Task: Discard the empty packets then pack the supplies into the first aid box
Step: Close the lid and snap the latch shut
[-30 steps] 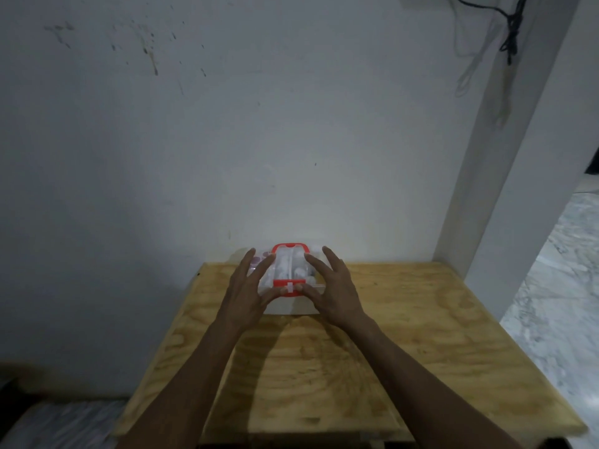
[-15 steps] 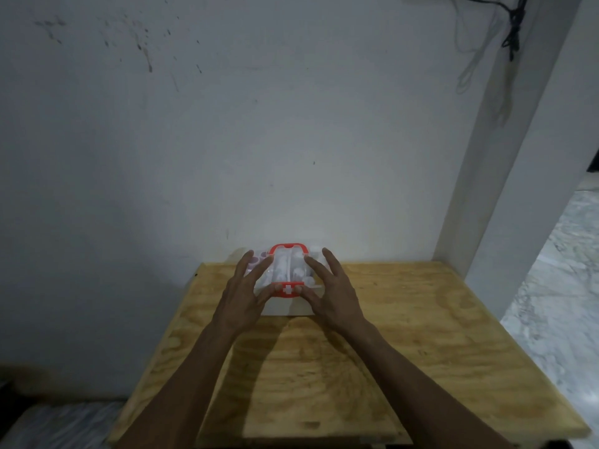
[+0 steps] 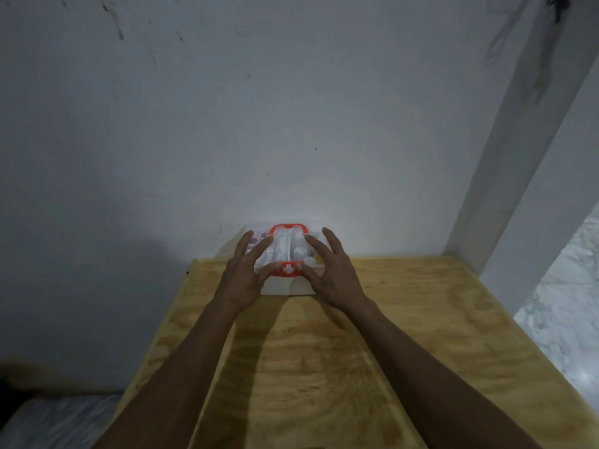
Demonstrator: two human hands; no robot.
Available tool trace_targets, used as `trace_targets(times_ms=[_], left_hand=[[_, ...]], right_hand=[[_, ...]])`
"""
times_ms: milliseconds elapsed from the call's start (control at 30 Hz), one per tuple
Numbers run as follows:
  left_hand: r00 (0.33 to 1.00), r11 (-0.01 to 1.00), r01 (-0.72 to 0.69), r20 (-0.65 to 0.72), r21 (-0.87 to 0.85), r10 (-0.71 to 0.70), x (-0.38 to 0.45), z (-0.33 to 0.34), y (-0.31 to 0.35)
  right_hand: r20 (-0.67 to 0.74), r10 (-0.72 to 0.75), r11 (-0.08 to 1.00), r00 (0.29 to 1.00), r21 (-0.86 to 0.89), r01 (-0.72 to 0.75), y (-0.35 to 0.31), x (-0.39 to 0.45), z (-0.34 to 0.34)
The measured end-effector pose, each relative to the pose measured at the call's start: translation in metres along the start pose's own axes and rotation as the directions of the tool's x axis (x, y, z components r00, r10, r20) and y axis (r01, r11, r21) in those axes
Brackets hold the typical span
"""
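Observation:
A clear plastic first aid box (image 3: 285,288) with a red handle and a red latch bearing a white cross stands at the far edge of the wooden table (image 3: 405,335), against the wall. Its lid is down, and white supplies show through it. My left hand (image 3: 244,275) lies on the box's left side, fingers spread over the lid and thumb at the red latch. My right hand (image 3: 330,270) mirrors it on the right side, thumb at the latch. No packets are in view.
A white wall rises right behind the box. A white pillar (image 3: 505,189) stands at the table's far right corner, with marble floor (image 3: 564,303) beyond it. The table's left edge drops to a dark floor.
Both hands stay on the box with thumbs at the latch; they have shifted only slightly. The box sits in the same place.

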State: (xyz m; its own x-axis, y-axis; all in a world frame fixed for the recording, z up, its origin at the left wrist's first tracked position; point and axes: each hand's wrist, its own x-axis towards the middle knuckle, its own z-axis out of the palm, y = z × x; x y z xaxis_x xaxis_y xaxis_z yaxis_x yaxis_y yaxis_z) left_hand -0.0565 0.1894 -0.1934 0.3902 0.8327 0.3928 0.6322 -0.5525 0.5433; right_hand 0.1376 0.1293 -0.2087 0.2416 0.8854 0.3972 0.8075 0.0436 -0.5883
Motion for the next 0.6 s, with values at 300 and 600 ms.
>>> trace_targets(times_ms=[300, 600], left_hand=[[1.000, 1.000, 0.014, 0.005, -0.026, -0.014, 0.0018, -0.0011, 0.0041], [0.998, 0.997, 0.048, 0.037, 0.063, -0.051, 0.0036, -0.0012, 0.0060]], right_hand=[[-0.005, -0.013, 1.000, 1.000, 0.023, 0.013, 0.0044, 0.0067, 0.0007], [0.036, 0.011, 1.000, 0.999, 0.008, -0.011, -0.0011, 0.0076, -0.0051]])
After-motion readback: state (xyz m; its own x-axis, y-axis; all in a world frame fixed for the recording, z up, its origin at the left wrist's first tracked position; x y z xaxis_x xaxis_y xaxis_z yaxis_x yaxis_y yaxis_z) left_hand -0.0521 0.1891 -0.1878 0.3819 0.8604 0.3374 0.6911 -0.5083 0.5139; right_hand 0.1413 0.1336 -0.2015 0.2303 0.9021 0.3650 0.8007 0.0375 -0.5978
